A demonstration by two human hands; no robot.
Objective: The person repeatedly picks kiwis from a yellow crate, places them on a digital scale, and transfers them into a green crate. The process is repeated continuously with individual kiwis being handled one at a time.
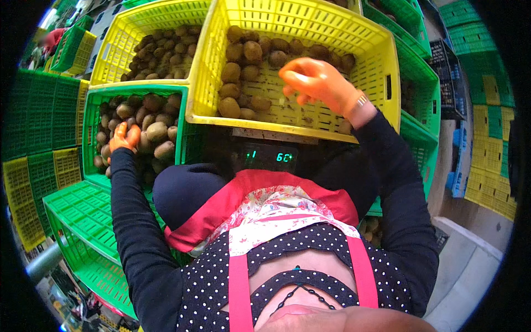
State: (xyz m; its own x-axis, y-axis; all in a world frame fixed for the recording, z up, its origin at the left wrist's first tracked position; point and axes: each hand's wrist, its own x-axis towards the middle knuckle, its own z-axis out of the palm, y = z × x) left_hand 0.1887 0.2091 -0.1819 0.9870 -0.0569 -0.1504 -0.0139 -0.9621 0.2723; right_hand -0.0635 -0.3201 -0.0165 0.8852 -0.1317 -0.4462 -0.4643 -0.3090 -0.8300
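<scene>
My left hand (124, 139), in an orange rubber glove, is down among the kiwifruit (157, 132) in a green plastic crate (182, 137). Its fingers are apart and touch the fruit; whether it grips one is hidden. Over a larger yellow plastic crate (265, 126) hangs my right hand (317, 85), also gloved in orange. Its fingers are loosely curled, with no fruit visible between them. Kiwifruit (252, 51) line the left and far sides of that crate's floor. Below its near edge a scale display (269, 157) shows lit green digits.
A second yellow crate (141, 81) with smaller kiwifruit adjoins at the far left. Green crates (431, 95) stand on the right, and an upturned-looking green crate (83, 220) sits by my left arm. Stacked crates (41, 112) line the left. A person (54, 41) is far off.
</scene>
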